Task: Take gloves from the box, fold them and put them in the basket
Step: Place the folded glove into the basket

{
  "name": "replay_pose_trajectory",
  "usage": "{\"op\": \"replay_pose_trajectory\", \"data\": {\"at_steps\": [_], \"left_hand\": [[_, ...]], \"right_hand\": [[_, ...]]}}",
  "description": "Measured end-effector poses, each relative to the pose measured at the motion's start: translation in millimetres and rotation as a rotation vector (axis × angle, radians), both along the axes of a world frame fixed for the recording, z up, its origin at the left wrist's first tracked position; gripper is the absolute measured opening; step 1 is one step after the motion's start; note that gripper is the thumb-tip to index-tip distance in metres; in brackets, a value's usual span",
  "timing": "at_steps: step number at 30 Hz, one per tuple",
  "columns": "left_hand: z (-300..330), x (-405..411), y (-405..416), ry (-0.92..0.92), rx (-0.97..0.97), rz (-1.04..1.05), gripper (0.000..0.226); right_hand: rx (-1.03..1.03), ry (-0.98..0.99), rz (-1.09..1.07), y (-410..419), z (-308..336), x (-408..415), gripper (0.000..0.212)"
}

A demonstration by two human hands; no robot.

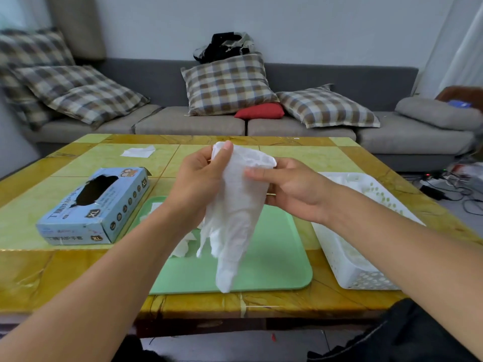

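Observation:
A white thin glove hangs cuff-up above the green tray, its fingers pointing down. My left hand pinches the cuff's left edge with the thumb on top. My right hand pinches the cuff's right edge. More white gloves lie crumpled on the tray, partly hidden behind my left forearm. The blue glove box lies to the left with its torn opening facing up. The white perforated basket stands to the right under my right forearm, with white gloves inside it.
A yellow-green tiled table bears everything. A white sheet lies at its far left. Behind the table is a grey sofa with checked cushions. Cables and a power strip lie on the floor at right.

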State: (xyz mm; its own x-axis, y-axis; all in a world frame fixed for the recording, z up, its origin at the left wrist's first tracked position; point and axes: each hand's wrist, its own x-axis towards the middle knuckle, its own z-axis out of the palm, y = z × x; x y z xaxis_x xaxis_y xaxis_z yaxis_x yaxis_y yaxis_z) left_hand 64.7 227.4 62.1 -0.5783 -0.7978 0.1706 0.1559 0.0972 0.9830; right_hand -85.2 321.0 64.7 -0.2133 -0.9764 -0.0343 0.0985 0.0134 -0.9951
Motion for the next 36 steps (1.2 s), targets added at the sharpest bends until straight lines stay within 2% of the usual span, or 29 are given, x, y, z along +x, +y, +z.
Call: {"op": "replay_pose_trajectory", "data": {"at_steps": [3,5,8,11,17,21,24,26,28,32,34,36], "left_hand": [[9,2,6,-0.035,-0.168,-0.088,0.044],[23,-3,14,-0.041,-0.202,-0.153,0.041],[49,-24,33,0.035,-0.070,-0.239,0.022],[71,-58,50,0.064,0.015,-0.306,0.018],[84,-135,68,-0.067,0.020,-0.300,0.013],[110,-164,64,0.073,-0.090,-0.272,0.012],[113,-176,57,0.135,-0.259,-0.281,0.017],[88,-179,53,0.043,-0.376,-0.322,0.016],[46,-180,51,-0.147,-0.513,-0.346,0.016],[-31,-172,52,-0.479,-0.806,-0.474,0.007],[-48,-166,59,-0.578,-0.954,-0.522,0.012],[-52,-160,67,-0.610,-1.004,-0.549,0.013]], "right_hand": [[-0.033,0.042,-0.145,7,16,3,0.034],[-0.074,0.112,-0.210,21,35,-1,0.025],[-0.156,0.112,-0.274,47,64,-19,0.022],[-0.182,0.117,-0.336,74,85,-46,0.026],[-0.037,0.192,-0.467,105,110,-111,0.032],[-0.285,0.292,-0.536,104,138,-138,0.008],[-0.402,0.423,-0.581,111,139,-153,0.001],[-0.337,0.508,-0.595,118,108,-163,0.013],[-0.158,0.600,-0.558,127,59,-170,0.028],[0.092,0.669,-0.461,151,-27,-166,0.020],[0.117,0.754,-0.380,159,-44,-161,0.012],[0.134,0.888,-0.304,165,-46,-155,0.006]]}}
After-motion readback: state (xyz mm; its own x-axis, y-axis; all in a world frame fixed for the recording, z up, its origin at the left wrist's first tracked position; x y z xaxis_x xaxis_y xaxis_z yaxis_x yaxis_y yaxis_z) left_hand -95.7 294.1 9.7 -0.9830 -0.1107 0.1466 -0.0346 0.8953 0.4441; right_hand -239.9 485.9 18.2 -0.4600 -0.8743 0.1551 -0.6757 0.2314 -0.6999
